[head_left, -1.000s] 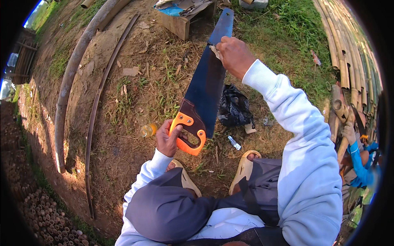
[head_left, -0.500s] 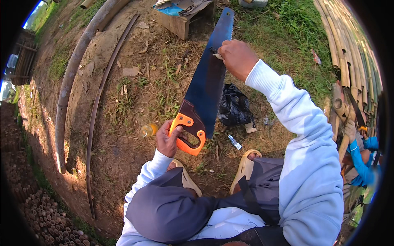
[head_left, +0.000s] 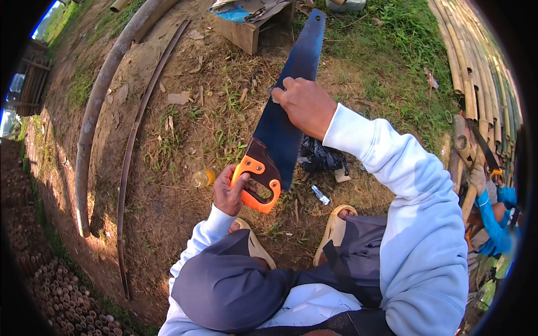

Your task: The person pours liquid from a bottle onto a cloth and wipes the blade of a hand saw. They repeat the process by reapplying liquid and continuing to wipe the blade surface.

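One saw [head_left: 278, 129] is held between two hands, its orange-and-dark handle [head_left: 261, 204] gripped in the curled left hand [head_left: 227, 190], with the thumb laid over it. The blade is of smooth, bluish metal, tapered toward a far tip that is pierced by one round hole. Over its middle the right hand [head_left: 305, 106] is bent, and one pale scrap [head_left: 274, 99], mostly hidden, is pinched against the metal by the fingertips.

Just left of the left hand, one rounded jar [head_left: 203, 178] with yellow-orange contents is set on rough, patchy earth. Below the right hand, one crumpled black plastic bag [head_left: 322, 154] is partly covered; nearer the body, one shiny foil packet [head_left: 320, 195] is seen. Two cream clogs [head_left: 332, 236] are worn. Well left of the hands, one thick, rounded pole [head_left: 95, 120] and one thin strip [head_left: 131, 140] are laid roughly alongside each other. Well right of the hands, many smooth bamboo poles [head_left: 472, 67] are lined up, near one blue-sleeved co-worker [head_left: 493, 224].
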Available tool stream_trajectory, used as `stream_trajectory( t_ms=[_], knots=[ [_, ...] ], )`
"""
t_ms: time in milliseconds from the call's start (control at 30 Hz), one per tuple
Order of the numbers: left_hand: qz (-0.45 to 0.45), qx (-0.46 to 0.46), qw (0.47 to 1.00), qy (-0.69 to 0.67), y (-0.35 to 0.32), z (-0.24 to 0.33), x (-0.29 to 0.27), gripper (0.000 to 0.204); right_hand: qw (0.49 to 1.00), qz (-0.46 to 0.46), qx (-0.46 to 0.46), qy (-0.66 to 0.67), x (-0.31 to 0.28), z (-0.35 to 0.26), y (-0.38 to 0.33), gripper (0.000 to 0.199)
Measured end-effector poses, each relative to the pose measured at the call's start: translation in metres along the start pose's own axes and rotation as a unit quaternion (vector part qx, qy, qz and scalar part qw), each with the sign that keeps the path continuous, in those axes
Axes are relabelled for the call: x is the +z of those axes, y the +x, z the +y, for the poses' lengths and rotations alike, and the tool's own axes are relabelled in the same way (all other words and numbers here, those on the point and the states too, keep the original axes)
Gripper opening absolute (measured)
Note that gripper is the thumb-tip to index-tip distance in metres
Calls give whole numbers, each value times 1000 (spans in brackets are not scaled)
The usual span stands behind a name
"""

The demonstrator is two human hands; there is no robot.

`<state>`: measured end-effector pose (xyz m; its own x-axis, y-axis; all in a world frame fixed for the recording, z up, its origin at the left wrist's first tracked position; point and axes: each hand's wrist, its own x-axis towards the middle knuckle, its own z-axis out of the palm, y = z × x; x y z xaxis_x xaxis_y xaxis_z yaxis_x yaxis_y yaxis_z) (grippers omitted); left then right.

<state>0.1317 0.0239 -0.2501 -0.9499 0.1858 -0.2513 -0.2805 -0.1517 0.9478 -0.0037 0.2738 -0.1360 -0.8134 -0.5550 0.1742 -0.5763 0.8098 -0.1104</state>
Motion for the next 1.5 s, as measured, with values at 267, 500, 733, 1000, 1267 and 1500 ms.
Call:
stream_trajectory(
  t_ms=[267,500,733,1000,1267,1500],
  knots=[
    [4,-16,1000,6,-4,0,-2,32,999,27,-16,24,26,17,-12,12],
    [-38,-24,999,16,-14,3,-14,33,987,98,121,-40,3,104,23,14],
    [-48,-24,997,58,-27,5,-22,33,970,100,214,-54,-18,165,33,19],
    [-17,-24,997,66,-22,6,-18,33,987,128,73,59,3,113,0,18],
    [16,-33,999,16,-20,-17,-21,31,574,58,159,801,3,148,-11,22],
    [20,-7,999,-25,-16,-16,-17,32,477,32,78,875,8,138,-19,27]
  ],
)
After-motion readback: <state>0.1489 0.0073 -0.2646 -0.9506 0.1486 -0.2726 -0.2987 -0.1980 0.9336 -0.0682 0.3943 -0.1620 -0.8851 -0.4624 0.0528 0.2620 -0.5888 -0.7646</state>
